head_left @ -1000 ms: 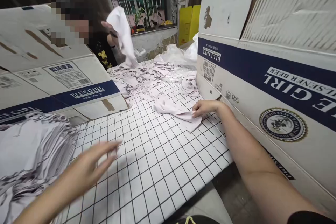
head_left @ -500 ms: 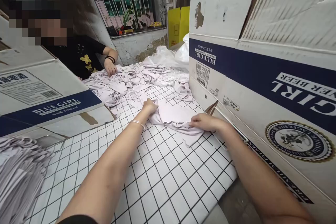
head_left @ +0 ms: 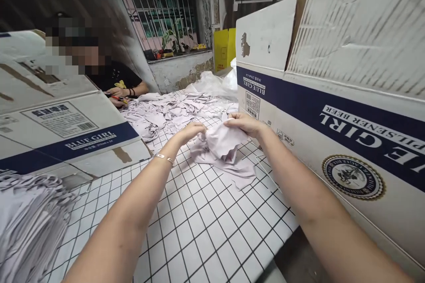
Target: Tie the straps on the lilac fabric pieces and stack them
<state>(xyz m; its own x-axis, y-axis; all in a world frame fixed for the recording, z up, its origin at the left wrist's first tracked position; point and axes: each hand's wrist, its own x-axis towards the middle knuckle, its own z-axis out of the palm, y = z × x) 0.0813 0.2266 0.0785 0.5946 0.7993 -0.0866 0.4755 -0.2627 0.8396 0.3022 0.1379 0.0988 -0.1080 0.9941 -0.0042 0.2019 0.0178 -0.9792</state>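
Observation:
A pale lilac piece of fabric (head_left: pixel 224 143) is bunched up between my hands, its upper part lifted off the checked tablecloth (head_left: pixel 206 216). My right hand (head_left: pixel 244 124) pinches its top right edge between thumb and fingers. At the upper left edge of the cloth is my left hand (head_left: pixel 192 132), fingers closed on it. More of the same fabric (head_left: pixel 241 173) lies flat and creased on the table underneath. Behind it spreads a loose heap of lilac fabric pieces (head_left: pixel 166 112).
White-and-blue beer cartons stand at the left (head_left: pixel 76 115) and the right (head_left: pixel 282 88). A neat stack of lilac fabric (head_left: pixel 29 225) lies at the near left. Across the table a co-worker's hand (head_left: pixel 117 93) is near orange-handled scissors (head_left: pixel 116 97). Clear plastic (head_left: pixel 209 83) lies at the back.
My right hand has risen and moved inward, lifting and folding up the fabric's edge. My left hand stays near its far left edge. The co-worker's hand has drawn back from the heap.

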